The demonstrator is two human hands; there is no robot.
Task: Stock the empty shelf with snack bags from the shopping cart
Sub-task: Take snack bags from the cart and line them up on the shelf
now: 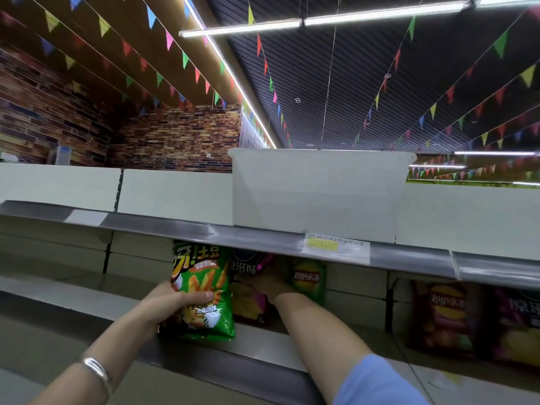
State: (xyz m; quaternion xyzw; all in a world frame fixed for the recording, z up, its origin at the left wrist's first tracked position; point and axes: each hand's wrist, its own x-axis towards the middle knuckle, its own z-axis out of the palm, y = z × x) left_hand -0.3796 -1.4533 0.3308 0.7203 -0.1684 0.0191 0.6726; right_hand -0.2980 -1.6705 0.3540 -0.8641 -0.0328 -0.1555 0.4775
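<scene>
Gripping a green snack bag [201, 290] with thumb across its front and fingers curled behind, the left hand [172, 299] holds the bag upright at the front edge of the middle shelf [73, 302], the bag's bottom resting on or just above the shelf board. A silver bangle [96, 372] sits on the left wrist. The right hand [263, 283] reaches further in, under the upper shelf rail [175, 228], its fingers closed around a dark and pink snack bag [251, 266] that stands just behind and to the right of the green one; how firmly it pinches is hard to tell in the shadow. A smaller green chip bag [308, 280] stands upright just beside the right hand, on its right. Well apart to the right, two more bags, a red one [441, 314] and a dark purple one [517, 325], stand side by side on the same shelf. On the upper shelf rests a white plastic bin [318, 191], with a yellow price tag [336, 245] on the rail below it. Coloured pennant strings [175, 48] hang from the ceiling.
</scene>
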